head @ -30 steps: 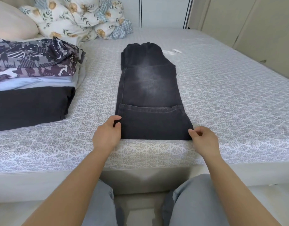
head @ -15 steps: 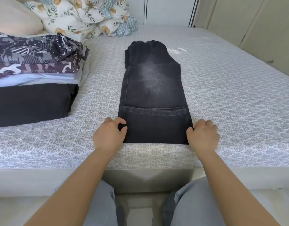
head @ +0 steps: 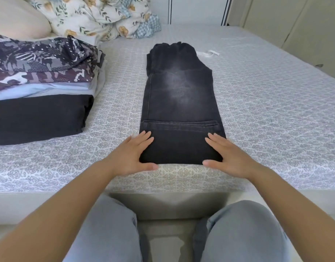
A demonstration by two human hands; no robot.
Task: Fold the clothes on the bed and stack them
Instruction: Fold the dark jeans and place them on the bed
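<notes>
A pair of black faded jeans lies folded lengthwise on the bed, stretching away from me. My left hand lies flat with straight fingers on the near left corner of the jeans. My right hand lies flat the same way on the near right corner. A stack of folded clothes sits at the left, with a patterned purple garment on top and a black one at the bottom.
A floral duvet and a beige pillow lie at the head of the bed, back left. A small white strip lies beside the far end of the jeans. Cupboard doors stand at the right. My knees press against the bed's edge.
Both hands gripped the near corners of the jeans before; now their fingers are straightened and lie flat on the cloth, slightly further inward.
</notes>
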